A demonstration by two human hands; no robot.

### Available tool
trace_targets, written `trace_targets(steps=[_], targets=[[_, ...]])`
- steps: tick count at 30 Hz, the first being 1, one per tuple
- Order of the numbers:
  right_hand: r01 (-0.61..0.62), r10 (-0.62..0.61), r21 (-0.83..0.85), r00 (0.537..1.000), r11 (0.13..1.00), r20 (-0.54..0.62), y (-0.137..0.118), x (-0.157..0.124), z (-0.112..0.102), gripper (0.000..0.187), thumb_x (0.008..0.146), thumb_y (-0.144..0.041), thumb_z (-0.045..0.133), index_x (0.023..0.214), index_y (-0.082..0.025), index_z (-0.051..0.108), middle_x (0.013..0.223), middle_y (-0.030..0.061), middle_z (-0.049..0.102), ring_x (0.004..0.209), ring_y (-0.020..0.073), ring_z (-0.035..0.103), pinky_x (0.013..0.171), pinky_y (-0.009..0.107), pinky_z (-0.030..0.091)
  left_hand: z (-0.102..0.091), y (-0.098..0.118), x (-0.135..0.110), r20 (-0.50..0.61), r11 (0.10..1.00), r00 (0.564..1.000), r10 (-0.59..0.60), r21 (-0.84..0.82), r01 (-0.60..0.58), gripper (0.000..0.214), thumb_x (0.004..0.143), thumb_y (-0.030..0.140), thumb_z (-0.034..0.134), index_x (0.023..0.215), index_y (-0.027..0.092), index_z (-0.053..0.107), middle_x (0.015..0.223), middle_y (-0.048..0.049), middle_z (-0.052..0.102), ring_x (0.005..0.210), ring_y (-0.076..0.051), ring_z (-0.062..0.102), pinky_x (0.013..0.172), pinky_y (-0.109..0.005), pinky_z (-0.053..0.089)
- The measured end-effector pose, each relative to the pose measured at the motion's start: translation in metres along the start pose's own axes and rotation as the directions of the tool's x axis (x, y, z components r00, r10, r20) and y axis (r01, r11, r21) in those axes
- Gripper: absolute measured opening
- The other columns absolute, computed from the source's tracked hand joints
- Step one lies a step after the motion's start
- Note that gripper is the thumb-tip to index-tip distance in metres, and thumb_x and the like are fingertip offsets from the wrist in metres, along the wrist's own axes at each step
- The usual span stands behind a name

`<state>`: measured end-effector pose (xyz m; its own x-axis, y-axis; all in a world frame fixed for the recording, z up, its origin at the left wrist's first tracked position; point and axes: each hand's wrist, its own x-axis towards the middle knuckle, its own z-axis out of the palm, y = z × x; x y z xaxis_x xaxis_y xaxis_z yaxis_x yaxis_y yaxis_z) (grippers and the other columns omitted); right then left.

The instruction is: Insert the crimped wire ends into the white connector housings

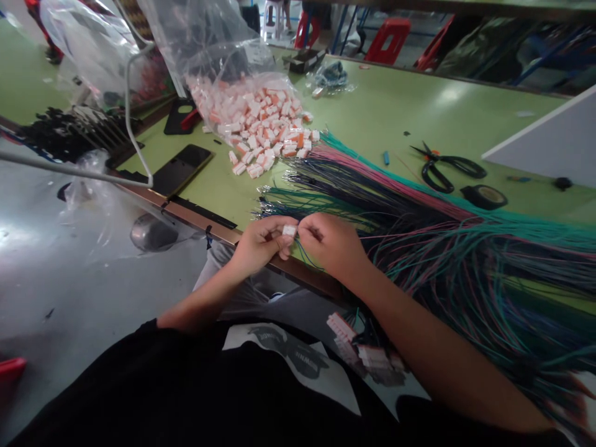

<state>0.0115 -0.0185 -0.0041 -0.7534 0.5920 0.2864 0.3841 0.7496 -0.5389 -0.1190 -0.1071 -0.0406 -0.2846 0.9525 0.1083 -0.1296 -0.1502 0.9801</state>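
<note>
Between the thumb and fingers of my left hand (pixel 263 243) is a small white connector housing (pixel 289 230). My right hand (pixel 333 243) is closed in a pinch right beside it, with thin dark wires (pixel 305 254) trailing below its fingers. The wire ends inside the pinch are mostly hidden. Just beyond both hands, bundles of green, black and pink wires (pixel 372 180) lie with their metal-tipped ends toward the left. A heap of white and orange connector housings (pixel 270 124) spills from a clear plastic bag (pixel 218 56) farther back.
Black-handled pliers (pixel 449 164) and a roll of black tape (pixel 484 196) lie at the right. A phone (pixel 182 171) rests near the table edge at left, under a bent metal rod (pixel 128 112). Several wired connectors (pixel 358 347) sit low, near my lap.
</note>
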Motion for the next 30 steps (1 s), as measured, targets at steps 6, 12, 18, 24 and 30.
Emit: trace_targets(steps=[6, 12, 18, 24, 30], targets=[[0.058, -0.059, 0.082, 0.998, 0.995, 0.007, 0.003, 0.003, 0.002, 0.016, 0.082, -0.021, 0.046, 0.072, -0.019, 0.059, 0.067, 0.0011, 0.061, 0.061, 0.0113, 0.048, 0.06, 0.024, 0.033, 0.001, 0.002, -0.004, -0.098, 1.0, 0.995, -0.012, -0.013, 0.011, 0.021, 0.072, 0.028, 0.071, 0.087, 0.015, 0.065, 0.052, 0.0043, 0.059, 0.043, -0.008, 0.055, 0.044, -0.019, 0.045], [0.058, -0.061, 0.046, 0.996, 0.997, 0.062, 0.002, 0.003, -0.001, 0.018, 0.083, -0.018, 0.046, 0.072, -0.018, 0.06, 0.071, 0.0021, 0.062, 0.067, 0.012, 0.05, 0.065, 0.024, 0.034, 0.005, 0.004, -0.008, -0.186, 0.998, 0.982, -0.027, 0.046, 0.036, 0.018, 0.07, 0.021, 0.069, 0.087, 0.015, 0.065, 0.05, 0.0055, 0.059, 0.043, -0.01, 0.056, 0.046, -0.02, 0.047], [0.064, -0.07, 0.049, 0.989, 0.997, 0.131, -0.005, 0.001, 0.002, 0.023, 0.088, -0.02, 0.041, 0.074, -0.017, 0.059, 0.078, 0.0036, 0.063, 0.075, 0.0127, 0.053, 0.07, 0.025, 0.036, 0.005, 0.005, -0.012, -0.202, 0.996, 0.979, -0.011, 0.085, 0.029, 0.015, 0.071, 0.021, 0.068, 0.085, 0.015, 0.064, 0.052, 0.0048, 0.061, 0.044, -0.01, 0.057, 0.047, -0.021, 0.047], [0.002, 0.006, -0.067, 0.993, 0.998, 0.115, 0.013, 0.019, -0.054, 0.019, 0.085, -0.025, 0.05, 0.095, -0.015, 0.064, 0.096, 0.0062, 0.065, 0.08, 0.0122, 0.054, 0.075, 0.025, 0.039, 0.006, -0.004, -0.014, -0.278, 0.998, 0.96, 0.017, -0.053, -0.033, 0.019, 0.072, 0.027, 0.07, 0.086, 0.016, 0.062, 0.057, 0.0041, 0.061, 0.047, -0.009, 0.058, 0.05, -0.019, 0.048], [-0.494, 0.476, -0.562, 0.858, 0.663, -0.193, 0.142, 0.02, -0.146, 0.023, 0.079, -0.016, 0.047, 0.079, -0.015, 0.07, 0.083, 0.011, 0.068, 0.079, 0.0207, 0.056, 0.071, 0.03, 0.038, 0.008, -0.006, -0.014, -0.308, 0.975, 0.951, 0.017, -0.205, -0.084, 0.025, 0.069, 0.03, 0.076, 0.084, 0.016, 0.062, 0.061, 0.0033, 0.061, 0.048, -0.007, 0.056, 0.049, -0.018, 0.048]])
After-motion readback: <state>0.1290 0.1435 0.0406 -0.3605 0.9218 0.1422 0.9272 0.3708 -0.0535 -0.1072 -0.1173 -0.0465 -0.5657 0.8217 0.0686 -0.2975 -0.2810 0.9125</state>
